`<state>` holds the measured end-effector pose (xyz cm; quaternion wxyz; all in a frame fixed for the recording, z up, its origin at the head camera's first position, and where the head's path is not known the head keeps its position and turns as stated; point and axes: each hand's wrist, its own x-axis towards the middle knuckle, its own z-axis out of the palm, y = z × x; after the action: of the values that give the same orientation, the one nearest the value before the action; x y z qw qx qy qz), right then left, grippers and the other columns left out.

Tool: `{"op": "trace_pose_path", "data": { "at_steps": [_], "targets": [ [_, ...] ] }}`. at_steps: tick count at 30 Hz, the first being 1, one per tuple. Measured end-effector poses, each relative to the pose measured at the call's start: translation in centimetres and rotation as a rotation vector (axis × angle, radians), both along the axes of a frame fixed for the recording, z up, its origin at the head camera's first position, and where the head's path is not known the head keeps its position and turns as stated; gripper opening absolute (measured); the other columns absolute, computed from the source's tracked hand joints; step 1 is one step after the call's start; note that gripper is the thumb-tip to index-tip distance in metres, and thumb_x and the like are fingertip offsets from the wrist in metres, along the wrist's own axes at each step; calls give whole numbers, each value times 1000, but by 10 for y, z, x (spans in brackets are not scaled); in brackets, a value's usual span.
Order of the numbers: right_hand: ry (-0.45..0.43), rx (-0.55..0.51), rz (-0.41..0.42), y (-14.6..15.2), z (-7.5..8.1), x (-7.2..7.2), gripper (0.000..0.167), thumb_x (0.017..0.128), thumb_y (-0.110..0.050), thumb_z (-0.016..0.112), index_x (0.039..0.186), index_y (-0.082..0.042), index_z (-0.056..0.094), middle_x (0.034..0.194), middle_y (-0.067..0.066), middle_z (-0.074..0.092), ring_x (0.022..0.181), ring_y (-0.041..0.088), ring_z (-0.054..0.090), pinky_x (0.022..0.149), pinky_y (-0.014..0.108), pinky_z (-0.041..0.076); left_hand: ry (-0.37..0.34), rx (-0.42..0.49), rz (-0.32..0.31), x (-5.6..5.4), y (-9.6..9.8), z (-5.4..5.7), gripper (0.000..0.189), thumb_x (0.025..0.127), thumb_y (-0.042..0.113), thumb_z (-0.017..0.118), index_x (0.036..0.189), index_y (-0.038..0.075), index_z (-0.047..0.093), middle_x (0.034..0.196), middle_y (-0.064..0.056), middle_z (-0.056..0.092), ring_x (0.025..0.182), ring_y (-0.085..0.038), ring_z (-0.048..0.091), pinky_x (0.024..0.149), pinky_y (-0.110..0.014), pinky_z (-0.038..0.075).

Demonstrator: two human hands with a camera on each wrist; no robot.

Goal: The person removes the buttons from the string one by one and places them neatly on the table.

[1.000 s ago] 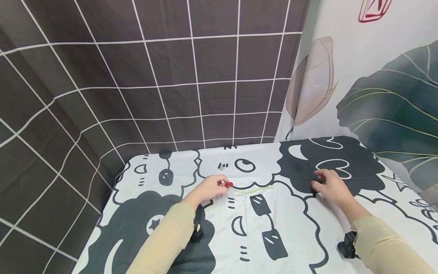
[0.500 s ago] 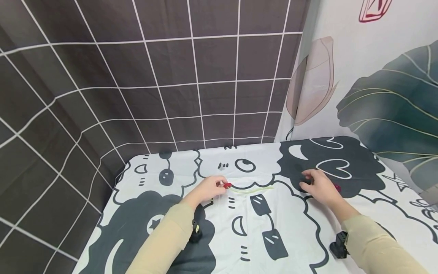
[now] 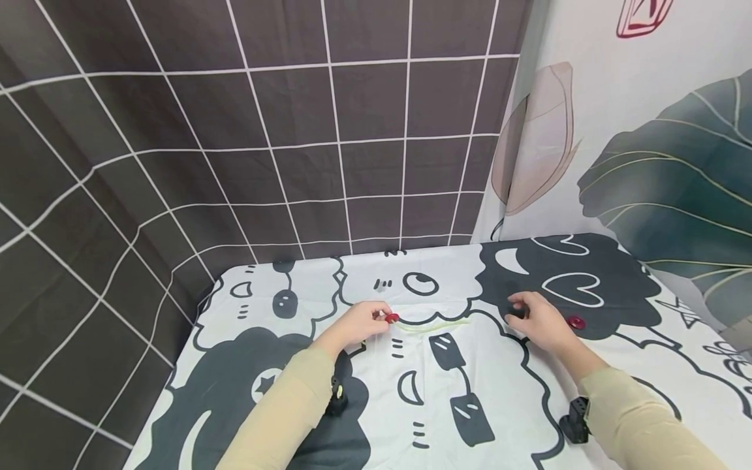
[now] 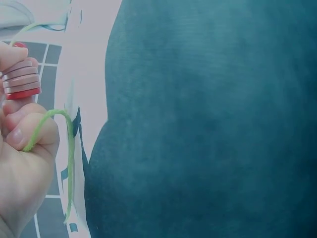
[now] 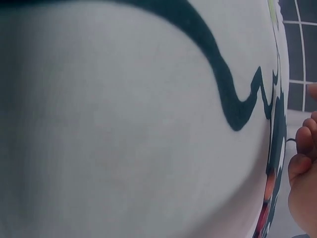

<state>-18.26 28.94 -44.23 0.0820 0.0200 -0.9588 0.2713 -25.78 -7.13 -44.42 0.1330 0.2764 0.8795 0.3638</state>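
Note:
My left hand [image 3: 364,320] pinches a short stack of red buttons [image 4: 22,82], lined up face to face. A green string [image 4: 69,148] loops over that hand's curled fingers and hangs down in the left wrist view. Its pale length [image 3: 435,326] trails rightward over the cloth in the head view. My right hand [image 3: 540,321] is low over the dark printed patch, fingers bent, with a dark gap between thumb and forefinger. Whether something small and dark sits there cannot be told. One loose red button [image 3: 576,322] lies on the cloth beside the right wrist.
A white cloth [image 3: 499,391] with black cartoon sheep covers the table. Dark grid-patterned fabric [image 3: 376,163] hangs behind and to the left. A leaf-printed curtain [image 3: 693,176] hangs on the right. Both wrists carry small black cameras.
My right hand has moved left over the cloth, uncovering the loose red button that it hid before. My left hand and its stack have hardly moved.

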Motion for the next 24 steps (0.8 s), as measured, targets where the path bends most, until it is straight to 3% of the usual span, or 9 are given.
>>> {"op": "trace_pose_path", "data": {
  "at_steps": [15, 21, 24],
  "targets": [
    [-11, -51, 65, -23, 3, -3, 39, 82, -15, 64, 117, 2, 56, 100, 12, 59, 74, 19, 48, 58, 31, 40, -17, -17, -7, 1, 3, 3, 15, 80, 14, 59, 92, 20, 66, 71, 4, 50, 62, -11, 46, 53, -26, 38],
    [-60, -42, 37, -28, 3, -4, 39, 84, -21, 63, 119, -6, 56, 104, 9, 60, 73, 18, 48, 59, 39, 34, -13, -9, -11, 1, 4, 4, 16, 79, 13, 59, 92, 20, 67, 72, 3, 51, 64, -12, 46, 54, -26, 38],
    [-35, -57, 62, -31, 2, -4, 37, 84, -20, 65, 117, -6, 57, 102, 8, 60, 72, 16, 47, 60, 38, 34, -13, -6, -7, 2, 5, 5, 17, 79, 13, 59, 92, 20, 67, 72, 3, 51, 64, -12, 46, 54, -26, 37]
  ]
}}
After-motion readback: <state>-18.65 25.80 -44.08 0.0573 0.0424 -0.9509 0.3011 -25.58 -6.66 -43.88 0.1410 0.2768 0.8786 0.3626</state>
